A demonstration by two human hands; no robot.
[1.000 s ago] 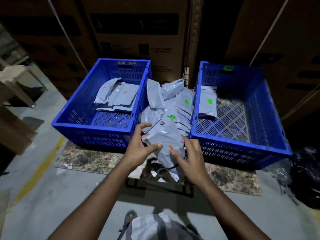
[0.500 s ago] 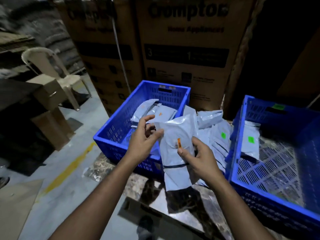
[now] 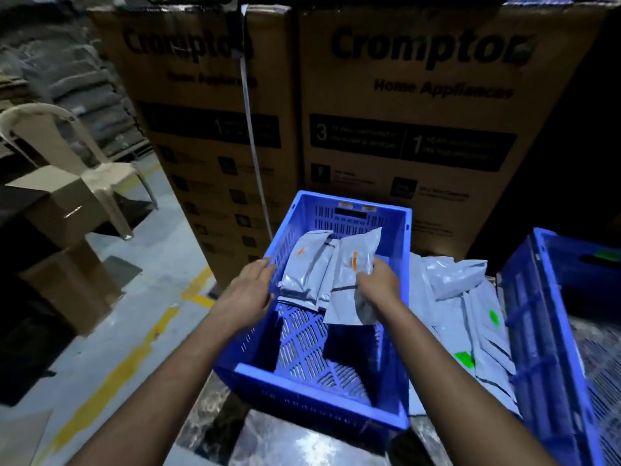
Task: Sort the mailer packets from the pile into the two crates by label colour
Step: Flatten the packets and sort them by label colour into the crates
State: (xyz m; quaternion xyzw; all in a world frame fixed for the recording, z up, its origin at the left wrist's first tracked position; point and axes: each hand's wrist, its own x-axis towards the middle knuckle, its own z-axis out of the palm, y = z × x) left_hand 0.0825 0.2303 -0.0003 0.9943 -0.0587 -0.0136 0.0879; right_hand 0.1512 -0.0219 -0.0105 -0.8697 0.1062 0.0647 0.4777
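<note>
Since half a second ago the orange-labelled packet [image 3: 349, 280] has travelled from in front of the pile [image 3: 470, 317] to above the left crate [image 3: 322, 395], its long axis running away from the person, top end tilted right. The right hand [image 3: 379, 284] pinches its right edge, while the left hand [image 3: 250, 290], fingers straight, hovers over the crate's left wall, clear of the packet.

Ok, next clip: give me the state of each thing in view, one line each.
left hand: fingers straight, at the left crate's rim, holding nothing
right hand: grips the held packet
held packet: orange label, over the left crate
left crate: holds orange-label packets at the far end
pile: grey packets between the crates, green labels showing
right crate: partly in view, green tag
</note>
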